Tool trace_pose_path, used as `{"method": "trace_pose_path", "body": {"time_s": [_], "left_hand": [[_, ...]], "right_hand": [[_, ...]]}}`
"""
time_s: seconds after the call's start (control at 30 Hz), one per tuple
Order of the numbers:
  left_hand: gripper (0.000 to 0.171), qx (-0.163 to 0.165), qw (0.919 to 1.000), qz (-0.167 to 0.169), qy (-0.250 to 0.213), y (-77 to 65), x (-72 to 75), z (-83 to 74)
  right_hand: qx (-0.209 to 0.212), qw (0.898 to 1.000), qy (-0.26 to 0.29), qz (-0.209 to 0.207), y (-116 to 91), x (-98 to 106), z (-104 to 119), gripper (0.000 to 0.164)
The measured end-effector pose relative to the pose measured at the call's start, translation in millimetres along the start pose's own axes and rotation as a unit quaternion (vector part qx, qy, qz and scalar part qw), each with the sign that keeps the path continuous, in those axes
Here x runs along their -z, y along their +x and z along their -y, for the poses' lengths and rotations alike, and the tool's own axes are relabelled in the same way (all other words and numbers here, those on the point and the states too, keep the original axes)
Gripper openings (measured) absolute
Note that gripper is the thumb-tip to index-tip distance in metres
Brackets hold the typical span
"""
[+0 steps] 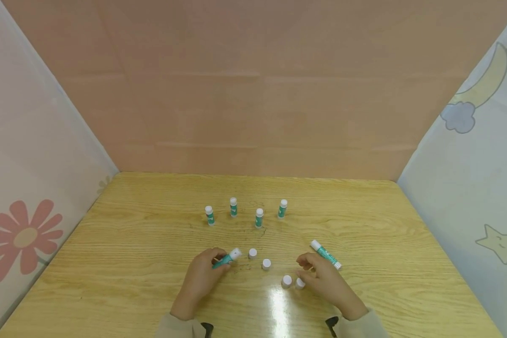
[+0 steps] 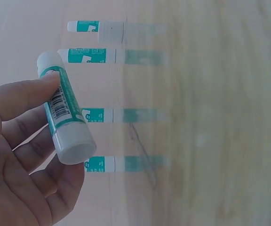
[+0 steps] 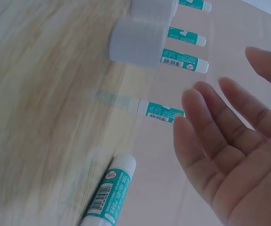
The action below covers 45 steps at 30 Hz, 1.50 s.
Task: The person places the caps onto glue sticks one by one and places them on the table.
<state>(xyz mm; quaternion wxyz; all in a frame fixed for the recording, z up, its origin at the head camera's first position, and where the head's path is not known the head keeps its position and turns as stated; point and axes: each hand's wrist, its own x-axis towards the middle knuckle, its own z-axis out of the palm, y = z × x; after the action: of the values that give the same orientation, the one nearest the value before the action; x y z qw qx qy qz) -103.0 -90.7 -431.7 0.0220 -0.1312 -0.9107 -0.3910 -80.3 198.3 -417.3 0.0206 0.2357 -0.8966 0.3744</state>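
Observation:
My left hand (image 1: 204, 273) pinches a green and white glue stick (image 1: 226, 259) between thumb and fingers, a little left of the table's middle. The left wrist view shows this glue stick (image 2: 65, 110) tilted, its barcode towards the camera and one white end lowest. My right hand (image 1: 324, 280) holds nothing; its fingers are loosely bent, as the right wrist view of the hand (image 3: 229, 155) confirms. Beside its thumb stand two white caps, one nearer (image 1: 300, 283) and one farther left (image 1: 286, 281). Another glue stick (image 1: 327, 256) lies flat just beyond the right hand.
Several glue sticks stand upright farther back, including one at the left (image 1: 210, 216) and one at the right (image 1: 282, 209). Two more white caps, one (image 1: 252, 253) and another (image 1: 266, 264), sit between the hands. A brown backdrop (image 1: 253, 108) rises behind the wooden table (image 1: 131, 234).

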Motion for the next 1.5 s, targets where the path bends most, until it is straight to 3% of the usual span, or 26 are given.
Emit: {"method": "trace_pose_path", "body": {"time_s": [0.43,1.0,1.5], "left_hand": [[0.020,0.037,0.9993,-0.005,0.007,0.2,4.7,4.2],[0.022,0.062,0.9977,0.004,0.026,1.6,10.0,12.3],[0.021,0.104,0.9941,0.010,0.029,4.1,11.1,17.2]], "right_hand": [[-0.002,1.000,-0.023,0.008,-2.1,-1.8,-4.8,0.024],[-0.060,0.998,-0.013,0.032,-1.3,-0.8,-7.9,0.028],[-0.049,0.998,-0.012,0.044,-4.4,-2.4,-11.7,0.026]]}}
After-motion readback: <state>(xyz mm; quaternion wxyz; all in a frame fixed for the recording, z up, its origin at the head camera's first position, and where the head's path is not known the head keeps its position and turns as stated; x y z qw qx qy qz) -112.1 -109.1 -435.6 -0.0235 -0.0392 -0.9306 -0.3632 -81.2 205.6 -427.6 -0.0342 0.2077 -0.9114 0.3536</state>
